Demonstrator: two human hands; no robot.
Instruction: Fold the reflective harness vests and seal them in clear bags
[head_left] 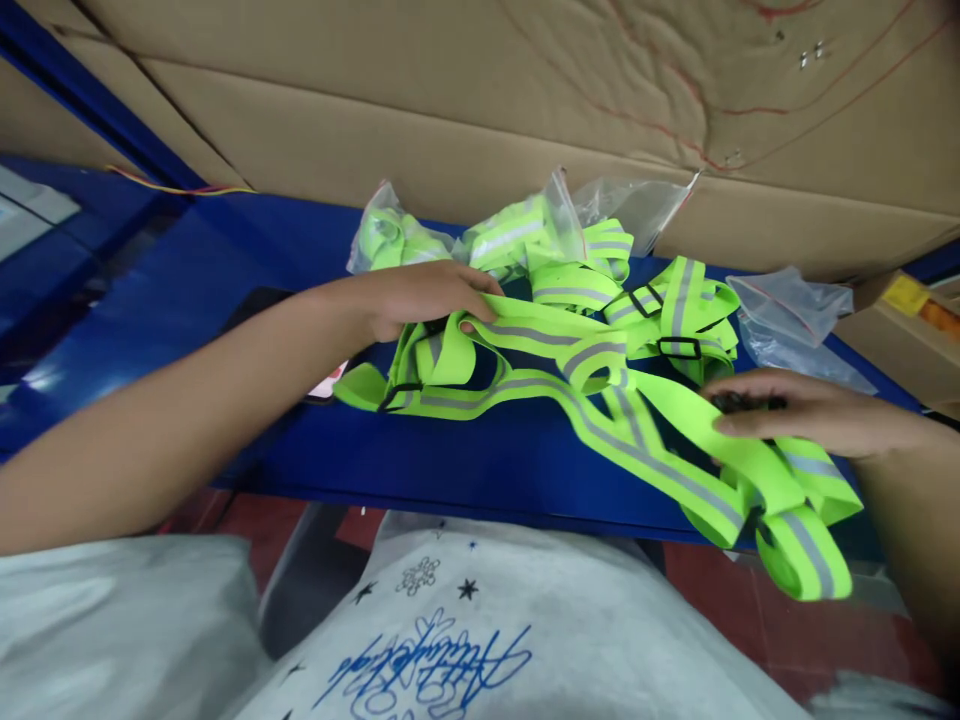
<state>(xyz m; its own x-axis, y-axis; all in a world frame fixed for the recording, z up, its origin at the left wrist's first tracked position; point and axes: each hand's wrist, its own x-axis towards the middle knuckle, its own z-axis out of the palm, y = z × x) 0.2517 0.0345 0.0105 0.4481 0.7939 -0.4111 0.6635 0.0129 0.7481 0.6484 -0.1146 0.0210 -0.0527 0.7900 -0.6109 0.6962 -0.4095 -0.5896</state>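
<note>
I'm gripping the green reflective harness (596, 355) both-handed; it's spanning from left fingers (480, 306) to right fingers (741, 425) over the tabletop (465, 455).

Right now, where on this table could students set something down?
Blue tabletop shows in two patches: front, between the green strap and shirt; back left, between left forearm and cardboard. Crowded: centre back, with bagged straps, and around the right hand.
</note>
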